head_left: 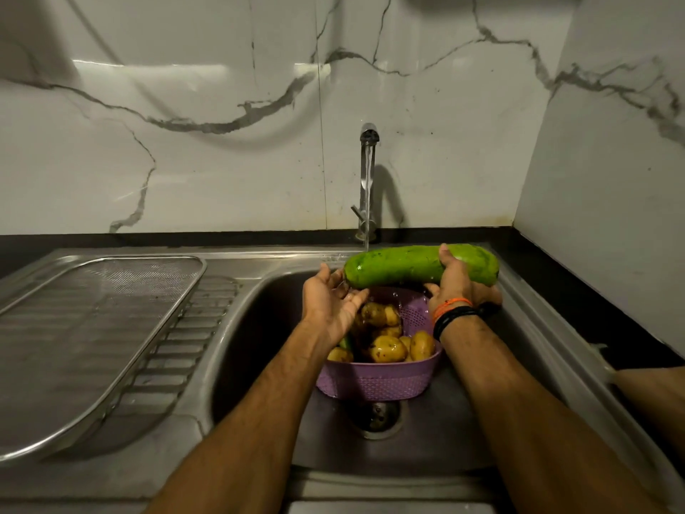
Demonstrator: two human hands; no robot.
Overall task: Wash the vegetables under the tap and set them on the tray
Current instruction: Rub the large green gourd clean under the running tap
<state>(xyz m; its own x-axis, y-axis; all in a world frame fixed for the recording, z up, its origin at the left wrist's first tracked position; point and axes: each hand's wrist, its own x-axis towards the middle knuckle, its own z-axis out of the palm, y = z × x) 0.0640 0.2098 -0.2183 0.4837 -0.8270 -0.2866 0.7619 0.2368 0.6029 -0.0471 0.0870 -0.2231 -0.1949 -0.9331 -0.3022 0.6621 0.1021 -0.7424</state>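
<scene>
The rinsing step is in hand: the right hand (457,278) grips a long, fat green gourd (419,267) from beneath, thumb curled over its top, and holds it level under the thin stream falling from the tall chrome tap (367,179). The left hand (328,302) is spread with fingers relaxed, palm up just below the gourd's left end — touching it or only catching the run-off, I cannot tell. Directly underneath, a purple perforated plastic basket (381,380) sits in the steel sink (259,328) over the drain, holding wet brown potatoes (387,348) not yet washed one by one. The oblong steel mesh tray (100,328) lies on the ribbed draining board at the left, well apart. Next, I judge, the gourd wants turning under the water, then a firm carry across to that tray — it looks slippery.
</scene>
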